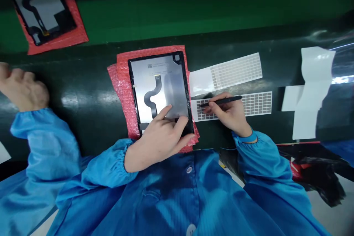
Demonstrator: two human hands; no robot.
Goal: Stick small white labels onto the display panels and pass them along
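A tablet screen panel [173, 81] lies back side up, with a dark curved flex cable [149, 97] on its silver plate. Under it are red bubble-wrap sheets [124, 81]. My left hand [163, 132] rests over the lower part of the panel, fingers apart, index finger touching the plate; the panel's lower edge is partly hidden. To the right, my right hand [228, 112] pinches black tweezers [228, 100], their tips at the left columns of a sheet of small dark stickers [257, 104]. A paler sticker sheet [236, 70] lies just above.
Another panel [47, 0] on red bubble wrap [74, 18] lies at upper left on the green strip [193, 14]. A co-worker's hand [24, 88] and blue sleeve are at the left. White backing paper [312, 92] lies at the right, above a black plastic bag [318, 173].
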